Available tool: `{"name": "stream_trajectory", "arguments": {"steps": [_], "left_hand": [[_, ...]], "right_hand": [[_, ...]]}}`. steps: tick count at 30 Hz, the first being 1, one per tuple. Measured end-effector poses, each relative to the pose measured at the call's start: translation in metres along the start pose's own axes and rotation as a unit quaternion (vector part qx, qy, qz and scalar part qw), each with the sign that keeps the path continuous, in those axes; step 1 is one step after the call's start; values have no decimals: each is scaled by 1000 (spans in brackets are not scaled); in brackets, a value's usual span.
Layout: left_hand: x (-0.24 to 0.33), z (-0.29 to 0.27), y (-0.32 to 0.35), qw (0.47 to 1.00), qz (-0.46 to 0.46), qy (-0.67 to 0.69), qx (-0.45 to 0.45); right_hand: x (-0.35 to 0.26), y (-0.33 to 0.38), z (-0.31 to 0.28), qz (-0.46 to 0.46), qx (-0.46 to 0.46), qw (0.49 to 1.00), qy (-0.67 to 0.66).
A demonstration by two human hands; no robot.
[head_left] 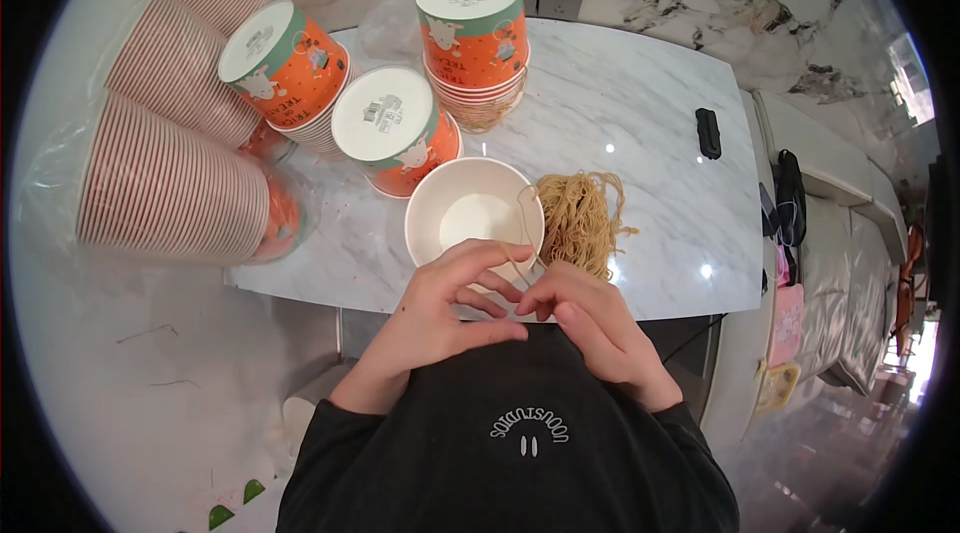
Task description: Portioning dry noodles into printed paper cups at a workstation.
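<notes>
A thin tan string (pixel 526 218) runs up from between my hands and curls over the rim of a white paper tub (pixel 425 215), which stands mouth up. My right hand (pixel 595 323) has its fingers pinched together at the lower part of the string. Close by on the left, my left hand (pixel 440 308) has its thumb well apart from its curved fingers, and the string crosses its index fingertip. Against the tub's right side lies a loose bundle of tan strings (pixel 580 218). The lower end of the string is hidden by my fingers.
Upside-down orange tubs (pixel 475 38) stand in stacks at the back of the marble table (pixel 660 213); strings show around one stack's base. Long nested rows of tubs in clear plastic (pixel 180 178) fill the left. A black object (pixel 708 133) lies at the right.
</notes>
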State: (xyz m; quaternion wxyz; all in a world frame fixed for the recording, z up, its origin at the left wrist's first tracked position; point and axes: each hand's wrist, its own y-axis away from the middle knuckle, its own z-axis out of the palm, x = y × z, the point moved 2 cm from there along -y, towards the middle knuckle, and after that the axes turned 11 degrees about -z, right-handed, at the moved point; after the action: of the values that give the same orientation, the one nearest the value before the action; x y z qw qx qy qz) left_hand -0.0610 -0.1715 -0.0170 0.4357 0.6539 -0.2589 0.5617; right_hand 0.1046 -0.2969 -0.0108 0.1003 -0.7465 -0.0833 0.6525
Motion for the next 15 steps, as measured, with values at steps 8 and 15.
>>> {"name": "stream_trajectory", "arguments": {"steps": [8,15], "left_hand": [[-32,-8,-8,980,-6,191,-46],[-34,-15,-9,978,31,208,19]], "right_hand": [[2,0,5,38,41,998,13],[19,9,5,53,78,995,-36]]}}
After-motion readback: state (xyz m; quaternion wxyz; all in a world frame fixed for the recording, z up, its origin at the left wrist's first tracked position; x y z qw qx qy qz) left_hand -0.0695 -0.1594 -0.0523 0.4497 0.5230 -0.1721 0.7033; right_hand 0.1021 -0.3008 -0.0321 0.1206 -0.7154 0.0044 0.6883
